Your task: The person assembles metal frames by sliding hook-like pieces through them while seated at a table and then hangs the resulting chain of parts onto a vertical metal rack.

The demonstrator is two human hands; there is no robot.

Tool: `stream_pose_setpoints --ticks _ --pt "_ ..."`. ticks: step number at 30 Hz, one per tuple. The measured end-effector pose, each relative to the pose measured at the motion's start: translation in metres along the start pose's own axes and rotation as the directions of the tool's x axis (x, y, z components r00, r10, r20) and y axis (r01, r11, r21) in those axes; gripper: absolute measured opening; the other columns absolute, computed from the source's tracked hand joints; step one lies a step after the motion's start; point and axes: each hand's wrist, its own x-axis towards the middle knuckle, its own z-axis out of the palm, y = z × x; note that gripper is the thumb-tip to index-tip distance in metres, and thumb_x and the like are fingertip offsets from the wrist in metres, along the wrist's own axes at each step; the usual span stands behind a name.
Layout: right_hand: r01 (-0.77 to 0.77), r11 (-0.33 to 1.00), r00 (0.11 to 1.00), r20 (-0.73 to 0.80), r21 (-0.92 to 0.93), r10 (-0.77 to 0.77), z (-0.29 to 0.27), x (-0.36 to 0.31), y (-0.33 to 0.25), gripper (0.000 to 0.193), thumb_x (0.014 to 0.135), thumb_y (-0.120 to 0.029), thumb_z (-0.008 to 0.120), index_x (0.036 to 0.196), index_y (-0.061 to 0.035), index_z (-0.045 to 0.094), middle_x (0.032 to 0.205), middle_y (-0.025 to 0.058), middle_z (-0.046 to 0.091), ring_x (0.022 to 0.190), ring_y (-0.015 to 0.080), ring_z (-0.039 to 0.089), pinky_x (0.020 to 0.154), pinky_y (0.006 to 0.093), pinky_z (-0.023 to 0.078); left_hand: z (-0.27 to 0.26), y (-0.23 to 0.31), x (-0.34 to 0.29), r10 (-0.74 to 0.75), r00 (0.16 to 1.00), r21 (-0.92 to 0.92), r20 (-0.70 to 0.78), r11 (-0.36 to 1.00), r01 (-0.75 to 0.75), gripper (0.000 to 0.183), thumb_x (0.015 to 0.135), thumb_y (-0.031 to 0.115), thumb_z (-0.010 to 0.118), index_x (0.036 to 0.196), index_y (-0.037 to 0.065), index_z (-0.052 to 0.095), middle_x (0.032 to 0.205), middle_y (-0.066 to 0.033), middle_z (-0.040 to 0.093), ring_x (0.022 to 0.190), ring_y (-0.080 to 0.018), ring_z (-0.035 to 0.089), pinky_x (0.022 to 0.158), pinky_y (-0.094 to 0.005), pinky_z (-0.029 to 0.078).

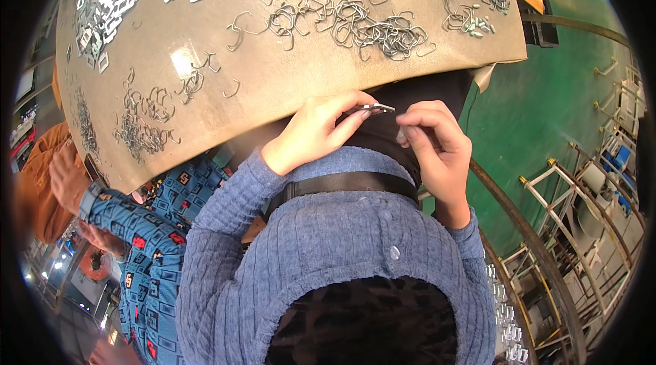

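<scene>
Just off the table's near edge, my left hand (pixel 318 124) pinches a small metal piece (pixel 380 108) between thumb and forefinger. It is thin and shiny, seen nearly edge-on, with its tip pointing toward my right hand. My right hand (pixel 441 150) is closed in a pinch a short gap away. A small pale piece (pixel 401 136) shows at its fingertips; its exact kind is too small to make out. Nearest on the table lies a pile of bent wire hooks (pixel 393 35).
More wire hooks (pixel 143 119) lie at the table's left, and rectangular metal frames (pixel 113 6) at the far left. Small pale pieces (pixel 482 25) sit beside wire hooks at right. A co-worker's patterned sleeve (pixel 130 218) is close on my left. Metal racks (pixel 567 194) stand on the green floor.
</scene>
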Motion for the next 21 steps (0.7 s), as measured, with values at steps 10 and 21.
stream_pose_setpoints --ticks 10,21 --pt "-0.027 0.990 0.998 -0.066 -0.135 0.018 -0.003 -0.001 0.028 0.011 0.079 0.000 0.068 0.090 -0.0005 0.066 0.102 0.0089 0.058 0.096 0.0158 0.056 0.084 0.0283 0.045 0.005 -0.002 0.000 0.065 0.994 0.002 -0.088 0.998 -0.065 0.018 0.086 0.005 0.062 0.103 0.001 0.064 0.090 -0.0118 0.068 0.076 -0.0202 0.066 0.067 -0.0297 0.051" --pt "-0.057 0.984 0.994 -0.081 0.171 0.072 0.007 0.003 0.047 0.009 0.082 -0.001 0.068 0.091 -0.0009 0.066 0.114 0.0109 0.052 0.105 0.0171 0.052 0.091 0.0305 0.042 0.003 0.005 0.000 0.077 0.995 0.003 -0.065 0.997 -0.077 0.017 0.085 0.007 0.062 0.102 0.003 0.064 0.081 -0.0117 0.067 0.065 -0.0203 0.064 0.060 -0.0299 0.050"
